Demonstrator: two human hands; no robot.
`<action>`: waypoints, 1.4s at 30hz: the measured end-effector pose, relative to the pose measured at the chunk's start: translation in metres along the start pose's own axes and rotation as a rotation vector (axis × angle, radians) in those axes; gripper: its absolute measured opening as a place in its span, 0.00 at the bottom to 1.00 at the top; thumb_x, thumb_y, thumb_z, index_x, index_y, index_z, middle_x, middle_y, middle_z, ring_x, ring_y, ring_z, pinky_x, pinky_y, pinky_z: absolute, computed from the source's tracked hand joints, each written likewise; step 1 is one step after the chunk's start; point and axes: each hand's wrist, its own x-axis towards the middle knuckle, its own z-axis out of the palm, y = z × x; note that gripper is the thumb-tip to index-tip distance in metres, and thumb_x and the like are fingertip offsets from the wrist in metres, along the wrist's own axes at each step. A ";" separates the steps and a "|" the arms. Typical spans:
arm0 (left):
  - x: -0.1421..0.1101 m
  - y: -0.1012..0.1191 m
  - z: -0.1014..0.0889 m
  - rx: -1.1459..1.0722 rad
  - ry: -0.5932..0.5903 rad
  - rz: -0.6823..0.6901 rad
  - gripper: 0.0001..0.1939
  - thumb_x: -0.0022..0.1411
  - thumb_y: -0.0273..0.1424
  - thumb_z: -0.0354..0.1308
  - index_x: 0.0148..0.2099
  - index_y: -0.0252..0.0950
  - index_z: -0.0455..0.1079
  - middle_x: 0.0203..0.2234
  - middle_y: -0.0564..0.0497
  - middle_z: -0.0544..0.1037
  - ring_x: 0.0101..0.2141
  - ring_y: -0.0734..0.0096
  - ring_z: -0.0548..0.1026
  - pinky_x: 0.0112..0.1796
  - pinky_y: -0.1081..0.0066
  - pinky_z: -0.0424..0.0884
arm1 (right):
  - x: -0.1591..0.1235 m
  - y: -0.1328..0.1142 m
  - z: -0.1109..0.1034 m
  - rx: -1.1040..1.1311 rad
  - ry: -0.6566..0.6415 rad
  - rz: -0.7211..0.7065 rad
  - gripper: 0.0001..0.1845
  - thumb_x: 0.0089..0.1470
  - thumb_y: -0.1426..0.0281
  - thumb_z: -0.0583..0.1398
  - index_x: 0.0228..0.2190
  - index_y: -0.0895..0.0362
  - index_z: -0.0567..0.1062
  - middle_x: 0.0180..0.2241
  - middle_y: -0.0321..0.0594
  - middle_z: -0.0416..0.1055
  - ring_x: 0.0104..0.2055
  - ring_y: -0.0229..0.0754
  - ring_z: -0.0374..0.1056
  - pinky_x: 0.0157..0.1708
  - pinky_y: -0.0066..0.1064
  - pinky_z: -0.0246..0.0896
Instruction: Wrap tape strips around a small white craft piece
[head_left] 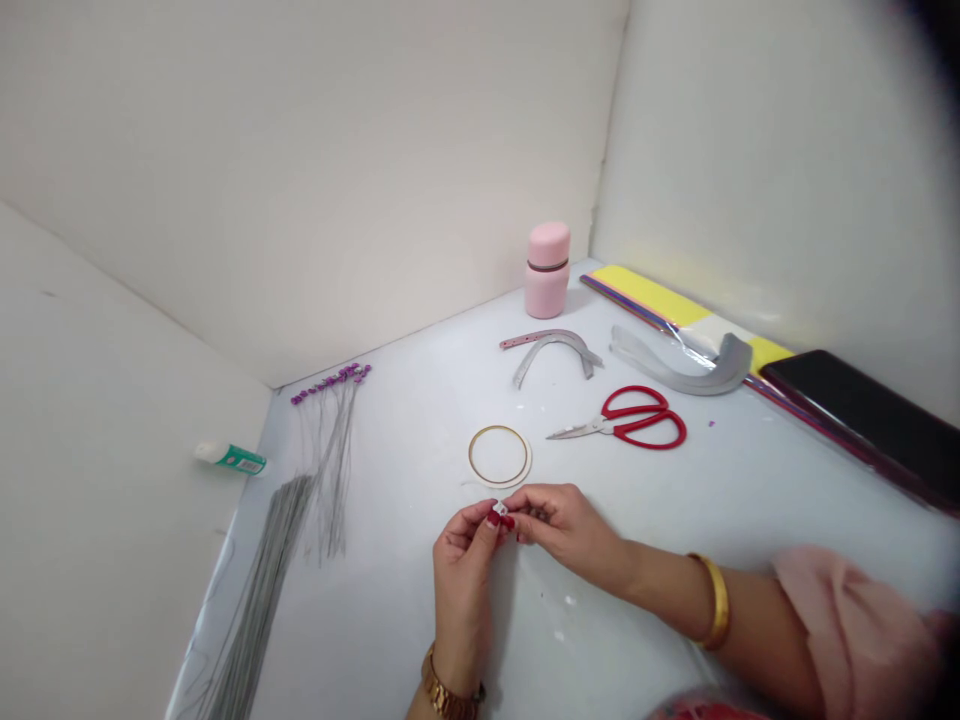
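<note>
My left hand [466, 550] pinches a small, white, crumpled-looking piece [500, 509] between thumb and fingertips. My right hand [566, 525] is closed at the same piece from the right, thumb and forefinger together. The piece is too small to name, and the fingers partly cover it. Just beyond the fingertips lies a narrow roll of tape [528, 462], white outside with a gold-brown inner ring. Past it on the right, red-handled scissors [611, 424] rest with blades pointing left.
At left lie a bundle of thin wires [262, 590] and purple-tipped wires [331, 384], near a green-white tube [238, 459]. Behind stand a pink flask [547, 275], curved strips [551, 340], a grey curled strip [679, 375], coloured sheets [652, 290] and a dark phone-like slab [862, 410].
</note>
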 end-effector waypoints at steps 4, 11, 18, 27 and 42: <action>0.000 -0.002 -0.001 -0.007 0.024 0.004 0.04 0.53 0.26 0.59 0.34 0.33 0.72 0.28 0.50 0.78 0.29 0.75 0.73 0.34 0.74 0.67 | 0.000 0.004 0.002 0.058 0.026 -0.013 0.11 0.51 0.66 0.57 0.36 0.58 0.73 0.26 0.37 0.70 0.27 0.36 0.65 0.28 0.27 0.62; 0.000 -0.002 -0.001 -0.035 0.053 0.004 0.05 0.53 0.26 0.59 0.35 0.33 0.72 0.28 0.51 0.77 0.29 0.76 0.72 0.34 0.75 0.66 | 0.002 0.003 0.003 0.255 -0.006 0.019 0.11 0.49 0.63 0.59 0.29 0.59 0.72 0.24 0.36 0.68 0.26 0.35 0.64 0.28 0.28 0.61; -0.001 -0.002 0.000 -0.071 0.042 -0.019 0.04 0.52 0.26 0.60 0.34 0.33 0.72 0.26 0.52 0.76 0.28 0.77 0.72 0.34 0.75 0.67 | 0.001 0.005 0.003 0.267 0.002 0.052 0.08 0.51 0.65 0.58 0.27 0.58 0.67 0.22 0.33 0.67 0.25 0.33 0.63 0.26 0.25 0.59; -0.001 -0.002 0.001 -0.059 0.026 -0.007 0.04 0.54 0.26 0.59 0.35 0.33 0.70 0.28 0.52 0.76 0.29 0.77 0.72 0.36 0.73 0.66 | 0.003 0.000 0.005 0.287 0.039 0.114 0.06 0.50 0.68 0.57 0.26 0.58 0.65 0.21 0.32 0.67 0.22 0.32 0.64 0.23 0.24 0.57; -0.002 -0.003 -0.004 0.129 0.031 0.071 0.06 0.54 0.29 0.59 0.35 0.35 0.72 0.30 0.52 0.78 0.33 0.74 0.72 0.37 0.73 0.66 | 0.003 0.003 0.004 0.236 0.051 0.095 0.06 0.50 0.69 0.57 0.26 0.59 0.66 0.20 0.32 0.65 0.23 0.33 0.63 0.23 0.25 0.55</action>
